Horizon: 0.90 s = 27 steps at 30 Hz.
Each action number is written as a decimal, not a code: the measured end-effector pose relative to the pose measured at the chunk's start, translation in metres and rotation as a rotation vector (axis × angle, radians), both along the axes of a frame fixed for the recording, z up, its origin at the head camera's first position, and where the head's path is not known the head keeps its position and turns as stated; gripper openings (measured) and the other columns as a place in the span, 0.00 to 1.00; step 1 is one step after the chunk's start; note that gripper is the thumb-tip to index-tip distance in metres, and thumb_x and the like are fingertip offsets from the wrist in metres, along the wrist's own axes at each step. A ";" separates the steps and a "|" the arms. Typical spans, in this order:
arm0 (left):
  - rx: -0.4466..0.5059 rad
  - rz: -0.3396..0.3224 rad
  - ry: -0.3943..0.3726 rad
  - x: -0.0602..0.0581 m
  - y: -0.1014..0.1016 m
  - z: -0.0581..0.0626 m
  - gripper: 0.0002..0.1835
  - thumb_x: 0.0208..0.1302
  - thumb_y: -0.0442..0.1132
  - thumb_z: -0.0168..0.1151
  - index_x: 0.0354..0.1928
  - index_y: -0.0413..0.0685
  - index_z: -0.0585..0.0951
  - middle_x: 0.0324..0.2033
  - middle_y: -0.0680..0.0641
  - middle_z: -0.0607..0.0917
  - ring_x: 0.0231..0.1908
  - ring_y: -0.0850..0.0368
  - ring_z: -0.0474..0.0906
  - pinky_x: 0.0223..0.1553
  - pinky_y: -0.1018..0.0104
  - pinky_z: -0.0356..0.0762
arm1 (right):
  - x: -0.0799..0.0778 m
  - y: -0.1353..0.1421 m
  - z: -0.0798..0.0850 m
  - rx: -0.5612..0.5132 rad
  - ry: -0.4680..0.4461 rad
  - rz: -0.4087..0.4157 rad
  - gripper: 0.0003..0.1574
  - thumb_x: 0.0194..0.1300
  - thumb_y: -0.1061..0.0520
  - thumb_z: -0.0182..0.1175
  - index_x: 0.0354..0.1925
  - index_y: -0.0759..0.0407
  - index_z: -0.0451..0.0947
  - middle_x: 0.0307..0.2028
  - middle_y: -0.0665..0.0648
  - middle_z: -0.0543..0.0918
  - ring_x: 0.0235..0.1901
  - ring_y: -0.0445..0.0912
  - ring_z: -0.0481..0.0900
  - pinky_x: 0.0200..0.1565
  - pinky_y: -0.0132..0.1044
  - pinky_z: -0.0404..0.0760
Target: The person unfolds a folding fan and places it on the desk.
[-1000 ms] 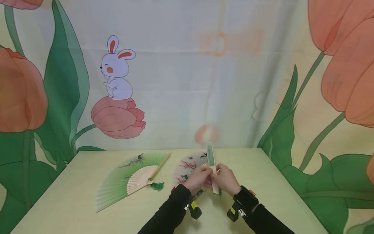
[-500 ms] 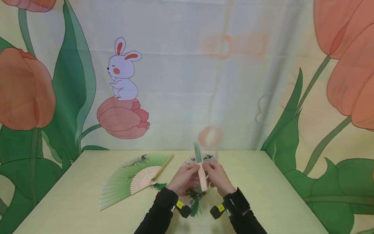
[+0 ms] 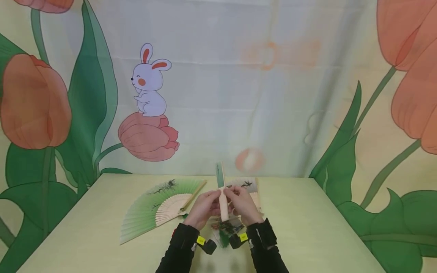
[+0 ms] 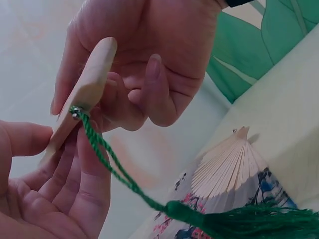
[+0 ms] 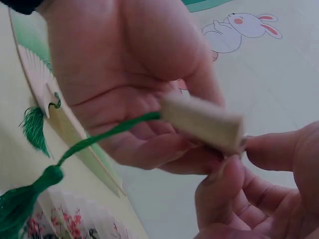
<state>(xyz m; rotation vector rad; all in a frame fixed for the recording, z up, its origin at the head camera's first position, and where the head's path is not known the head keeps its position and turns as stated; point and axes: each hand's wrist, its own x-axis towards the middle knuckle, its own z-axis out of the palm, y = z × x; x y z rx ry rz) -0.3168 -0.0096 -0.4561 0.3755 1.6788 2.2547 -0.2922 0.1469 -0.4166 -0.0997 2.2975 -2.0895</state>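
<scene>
A folded hand fan (image 3: 223, 206) with pale wooden ribs and a green panel stands upright between both hands. My left hand (image 3: 202, 209) pinches its left side and my right hand (image 3: 244, 204) pinches its right side, thumbs toward the top. From the fan's lower end hangs a green tassel (image 4: 249, 219) on a twisted cord, fixed by a small metal pin. Behind and below the hands lies an open white fan (image 3: 252, 185) with pink blossoms, partly hidden by them. In the right wrist view the folded fan (image 5: 202, 124) is blurred.
An open green fan (image 3: 143, 216) with a dark branch print lies on the table (image 3: 293, 227) to the left; its green tassel (image 5: 35, 129) shows in the right wrist view. A printed cloth (image 3: 211, 83) with tulips and a rabbit hangs behind the table.
Both hands have moved left with the folded fan, over the white fan's middle, uncovering that fan's right edge. The head view has shifted slightly. The green fan stays in place.
</scene>
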 end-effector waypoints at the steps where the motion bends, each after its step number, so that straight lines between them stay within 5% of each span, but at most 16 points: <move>1: -0.005 0.009 -0.001 -0.001 -0.001 0.000 0.20 0.75 0.47 0.52 0.52 0.36 0.79 0.29 0.50 0.85 0.29 0.60 0.82 0.35 0.65 0.80 | -0.001 -0.001 0.000 0.001 0.004 -0.005 0.18 0.74 0.52 0.54 0.45 0.68 0.74 0.29 0.56 0.75 0.17 0.44 0.71 0.19 0.33 0.64; 7: -0.034 0.047 0.010 -0.001 -0.006 0.000 0.20 0.74 0.48 0.53 0.53 0.37 0.79 0.30 0.51 0.86 0.31 0.61 0.83 0.36 0.67 0.80 | -0.011 -0.005 -0.013 -0.015 0.025 0.011 0.19 0.73 0.50 0.55 0.43 0.67 0.74 0.28 0.56 0.75 0.19 0.46 0.71 0.19 0.35 0.72; 19: -0.218 0.204 0.110 0.004 -0.009 0.007 0.20 0.74 0.47 0.53 0.51 0.34 0.80 0.32 0.49 0.85 0.32 0.58 0.82 0.37 0.62 0.83 | -0.011 -0.008 -0.018 -0.077 0.031 0.126 0.15 0.76 0.54 0.50 0.47 0.67 0.68 0.27 0.56 0.73 0.19 0.45 0.69 0.21 0.35 0.70; 27: -0.256 0.185 0.110 0.011 -0.008 0.021 0.17 0.76 0.39 0.50 0.50 0.31 0.80 0.30 0.45 0.84 0.30 0.55 0.82 0.40 0.52 0.83 | -0.011 -0.005 -0.022 -0.063 0.025 0.110 0.15 0.77 0.54 0.50 0.48 0.67 0.69 0.26 0.54 0.72 0.20 0.45 0.68 0.21 0.34 0.68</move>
